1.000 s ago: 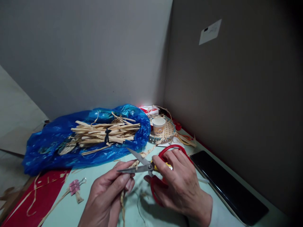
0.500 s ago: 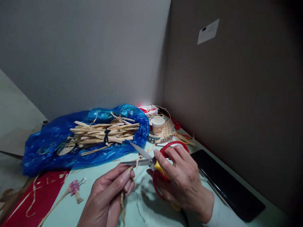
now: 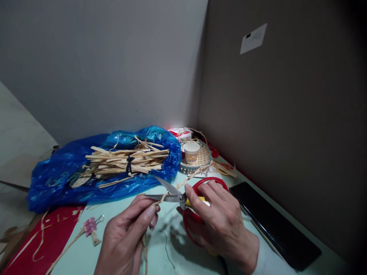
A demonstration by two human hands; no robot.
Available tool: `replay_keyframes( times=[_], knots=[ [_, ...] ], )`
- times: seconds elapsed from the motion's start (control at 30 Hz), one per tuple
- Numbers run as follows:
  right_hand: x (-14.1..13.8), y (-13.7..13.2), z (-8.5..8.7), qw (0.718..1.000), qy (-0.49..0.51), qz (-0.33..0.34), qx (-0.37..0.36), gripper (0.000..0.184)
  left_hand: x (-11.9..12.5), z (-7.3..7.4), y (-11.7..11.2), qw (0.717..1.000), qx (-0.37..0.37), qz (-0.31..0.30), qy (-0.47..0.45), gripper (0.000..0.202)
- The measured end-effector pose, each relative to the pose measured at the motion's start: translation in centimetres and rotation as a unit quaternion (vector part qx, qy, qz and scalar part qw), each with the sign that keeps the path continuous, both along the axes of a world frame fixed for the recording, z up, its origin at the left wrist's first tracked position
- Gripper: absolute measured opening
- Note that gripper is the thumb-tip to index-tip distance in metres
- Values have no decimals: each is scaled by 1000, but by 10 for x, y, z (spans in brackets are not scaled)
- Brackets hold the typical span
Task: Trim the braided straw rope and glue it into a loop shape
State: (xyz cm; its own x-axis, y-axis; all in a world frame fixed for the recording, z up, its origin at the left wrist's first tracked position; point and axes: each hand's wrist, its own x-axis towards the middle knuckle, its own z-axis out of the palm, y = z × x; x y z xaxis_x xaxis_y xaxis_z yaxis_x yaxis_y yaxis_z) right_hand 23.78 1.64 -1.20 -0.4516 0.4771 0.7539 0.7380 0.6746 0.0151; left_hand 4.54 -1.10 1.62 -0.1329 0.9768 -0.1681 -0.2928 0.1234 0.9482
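Observation:
My right hand [image 3: 220, 225] grips red-handled scissors [image 3: 183, 200] with the blades apart, pointing left. My left hand [image 3: 126, 236] pinches a thin tan straw strip [image 3: 145, 248] between thumb and fingers; the strip's upper end runs up between the open blades. Both hands are low over a pale green table [image 3: 114, 214], near its front edge. Behind them, a tied bundle of straw strips [image 3: 123, 162] lies on a blue plastic bag [image 3: 57, 179].
A small woven tray [image 3: 202, 160] with a paper cup [image 3: 191, 151] stands in the back corner. A dark phone [image 3: 275, 223] lies along the right wall. A pink binder clip [image 3: 90, 226] and loose strips lie on a red sheet [image 3: 43, 236] at the left.
The scissors have shifted slightly left and lower, and my left hand has slid down and left with the strip. The strip end now sits between the blades.

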Motion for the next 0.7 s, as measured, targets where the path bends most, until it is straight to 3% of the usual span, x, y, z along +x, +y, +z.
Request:
replay_keyframes(
  times=[0.13,0.4,0.7],
  knots=[
    [-2,1,2,1000,0,11,28,35,2,5,3,997,-39,-14,-62,8],
    [-5,0,-2,999,0,13,35,35,1,6,1,999,-21,11,24,15],
    [-8,-6,3,999,9,8,45,22,0,6,3,999,4,49,1,17]
  ],
)
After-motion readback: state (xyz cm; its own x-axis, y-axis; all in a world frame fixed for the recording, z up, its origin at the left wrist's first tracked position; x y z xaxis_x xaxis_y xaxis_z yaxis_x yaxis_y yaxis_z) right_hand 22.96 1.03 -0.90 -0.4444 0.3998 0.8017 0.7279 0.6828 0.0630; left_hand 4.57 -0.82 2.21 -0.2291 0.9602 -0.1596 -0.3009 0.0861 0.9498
